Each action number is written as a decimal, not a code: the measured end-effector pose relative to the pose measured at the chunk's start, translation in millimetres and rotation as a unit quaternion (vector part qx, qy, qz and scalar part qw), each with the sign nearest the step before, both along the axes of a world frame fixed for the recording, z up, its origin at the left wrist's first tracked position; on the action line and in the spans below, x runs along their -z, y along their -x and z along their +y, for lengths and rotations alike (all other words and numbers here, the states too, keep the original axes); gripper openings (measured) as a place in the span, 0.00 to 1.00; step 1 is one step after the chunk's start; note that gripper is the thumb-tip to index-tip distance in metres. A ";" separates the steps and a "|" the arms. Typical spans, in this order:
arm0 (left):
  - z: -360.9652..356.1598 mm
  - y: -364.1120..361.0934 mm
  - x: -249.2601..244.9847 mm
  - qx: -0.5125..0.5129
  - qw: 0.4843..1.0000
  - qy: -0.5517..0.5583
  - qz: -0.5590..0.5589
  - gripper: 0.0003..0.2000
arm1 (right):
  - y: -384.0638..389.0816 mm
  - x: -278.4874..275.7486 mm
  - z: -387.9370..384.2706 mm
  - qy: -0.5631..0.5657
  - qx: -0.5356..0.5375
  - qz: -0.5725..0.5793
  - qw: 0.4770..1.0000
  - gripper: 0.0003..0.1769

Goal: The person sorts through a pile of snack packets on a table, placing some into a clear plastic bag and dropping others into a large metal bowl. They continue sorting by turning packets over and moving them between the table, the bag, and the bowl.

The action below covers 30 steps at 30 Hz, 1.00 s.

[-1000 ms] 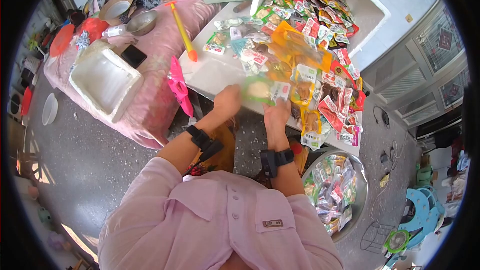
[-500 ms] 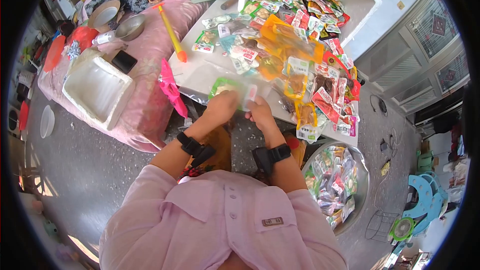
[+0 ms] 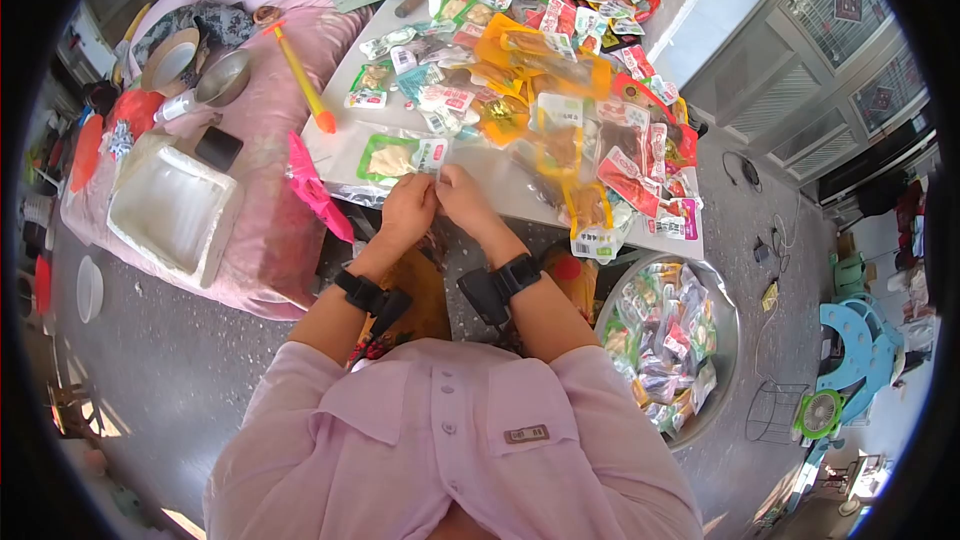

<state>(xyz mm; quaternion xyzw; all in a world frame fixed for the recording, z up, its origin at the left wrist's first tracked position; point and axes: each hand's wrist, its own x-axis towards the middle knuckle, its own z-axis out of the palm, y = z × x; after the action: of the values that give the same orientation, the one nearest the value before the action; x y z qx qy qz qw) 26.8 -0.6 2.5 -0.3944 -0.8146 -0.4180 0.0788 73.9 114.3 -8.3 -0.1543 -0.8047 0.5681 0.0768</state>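
A green-and-white snack packet (image 3: 393,158) with pale food showing through lies flat at the table's front edge, and a white label with small red print is at its right end. My left hand (image 3: 408,206) is closed at the packet's lower right corner. Right beside it, my right hand (image 3: 466,199) is closed too, the fingertips of both hands meeting at that corner. The exact pinch is partly hidden by the fingers. Clear plastic film (image 3: 350,192) hangs over the table edge on the left. Another green packet (image 3: 369,83) lies farther back.
Many colourful packets (image 3: 560,125) cover the table's right side, with more in a white foam box (image 3: 690,0) behind. A metal basin (image 3: 728,340) full of packets stands at lower right. Left are a pink-covered bed (image 3: 270,140), foam tray (image 3: 170,205), yellow toy (image 3: 303,80) and pink bag (image 3: 315,195).
My hands have come together at the packet's corner, the right moving left. The green packet, blurred before, now lies still with its label showing. The whole view has shifted slightly.
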 end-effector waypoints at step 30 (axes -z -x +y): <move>4.0 -5.5 -0.4 -0.023 0.997 0.070 0.007 0.05 | -114.3 -43.3 103.9 -0.347 0.305 -0.103 0.881 0.30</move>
<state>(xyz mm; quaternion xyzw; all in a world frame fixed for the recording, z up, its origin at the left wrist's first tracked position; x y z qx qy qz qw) 32.3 3.4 2.9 -0.3831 -0.8503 -0.3547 0.0662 188.2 218.2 35.0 -0.4130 -0.8671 0.1815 0.2113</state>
